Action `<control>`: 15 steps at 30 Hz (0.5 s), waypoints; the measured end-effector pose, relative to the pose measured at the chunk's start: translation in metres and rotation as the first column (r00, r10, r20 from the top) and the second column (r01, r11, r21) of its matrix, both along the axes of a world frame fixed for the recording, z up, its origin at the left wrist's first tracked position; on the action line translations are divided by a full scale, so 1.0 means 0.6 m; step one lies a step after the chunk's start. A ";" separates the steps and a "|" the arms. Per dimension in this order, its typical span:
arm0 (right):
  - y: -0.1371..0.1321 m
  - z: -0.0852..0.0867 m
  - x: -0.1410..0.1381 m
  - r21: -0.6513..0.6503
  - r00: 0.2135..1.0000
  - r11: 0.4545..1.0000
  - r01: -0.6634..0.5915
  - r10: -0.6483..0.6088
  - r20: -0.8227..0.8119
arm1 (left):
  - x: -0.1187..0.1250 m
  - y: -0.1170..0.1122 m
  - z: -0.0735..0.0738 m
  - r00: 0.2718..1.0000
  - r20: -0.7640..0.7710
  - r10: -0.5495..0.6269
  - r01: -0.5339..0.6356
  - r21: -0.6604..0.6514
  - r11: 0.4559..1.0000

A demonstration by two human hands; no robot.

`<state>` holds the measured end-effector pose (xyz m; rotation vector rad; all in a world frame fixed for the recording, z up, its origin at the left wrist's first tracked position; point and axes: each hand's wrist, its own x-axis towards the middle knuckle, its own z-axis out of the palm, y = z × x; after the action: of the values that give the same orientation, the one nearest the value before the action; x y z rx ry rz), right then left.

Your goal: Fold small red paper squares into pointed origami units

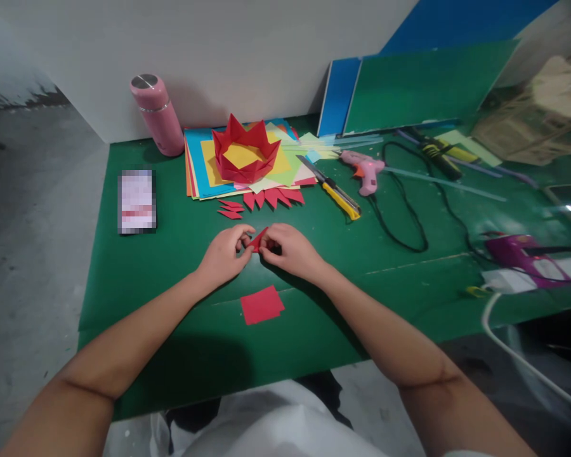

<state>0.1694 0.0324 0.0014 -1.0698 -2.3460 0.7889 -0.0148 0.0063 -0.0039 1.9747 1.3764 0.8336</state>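
A small folded piece of red paper (257, 241) is pinched between both hands, just above the green tabletop. My left hand (226, 251) grips its left end with thumb and fingers. On the other end, my right hand (288, 251) is closed with thumb and forefinger. Nearer to me lie red paper squares (261, 304), slightly fanned. Beyond my hands are several folded red paper points (273, 198) in a row, with a few slim red folded pieces (231, 209) beside them. A red folded-paper ring with pointed tips (245, 168) rests on stacked coloured paper (197, 165).
A pink flask (159, 117) stands at the back left, above a blurred-out rectangular item (137, 202). Right of the paper lie a yellow utility knife (340, 200) and a pink glue gun (364, 170) with a black cord. A purple box (518, 254) and cables sit far right.
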 end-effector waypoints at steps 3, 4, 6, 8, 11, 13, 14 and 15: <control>0.000 -0.001 -0.002 -0.003 1.000 1.000 0.011 -0.011 0.000 | 0.000 0.000 0.001 1.000 -0.001 -0.001 0.001 -0.009 1.000; -0.001 -0.001 -0.002 0.001 1.000 1.000 0.017 -0.017 0.000 | 0.000 0.000 0.001 1.000 -0.002 -0.005 0.005 -0.012 1.000; -0.001 -0.002 -0.002 0.009 1.000 1.000 0.023 -0.023 -0.001 | 0.000 0.000 0.001 1.000 -0.004 -0.010 0.010 -0.013 1.000; -0.001 -0.003 -0.002 0.017 1.000 1.000 0.021 -0.021 -0.001 | 0.000 0.000 0.001 1.000 -0.004 -0.014 0.014 -0.014 1.000; 0.000 -0.004 -0.002 0.017 1.000 1.000 0.017 -0.017 0.003 | 0.000 0.000 0.000 1.000 0.002 -0.008 0.008 -0.021 1.000; 0.000 -0.005 -0.002 0.016 1.000 1.000 0.020 -0.020 0.002 | 0.001 0.000 0.001 1.000 0.005 -0.006 0.006 -0.022 1.000; 0.001 -0.005 -0.002 0.014 1.000 1.000 0.021 -0.021 0.001 | 0.001 0.000 0.001 1.000 0.005 -0.004 0.004 -0.020 1.000; 0.001 -0.005 -0.003 0.012 1.000 1.000 0.020 -0.020 -0.001 | 0.002 0.000 0.001 1.000 0.003 -0.002 0.002 -0.018 1.000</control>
<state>0.1678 0.0329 -0.0014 -1.0861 -2.3328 0.7672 -0.0138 0.0061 -0.0033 1.9600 1.3752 0.8209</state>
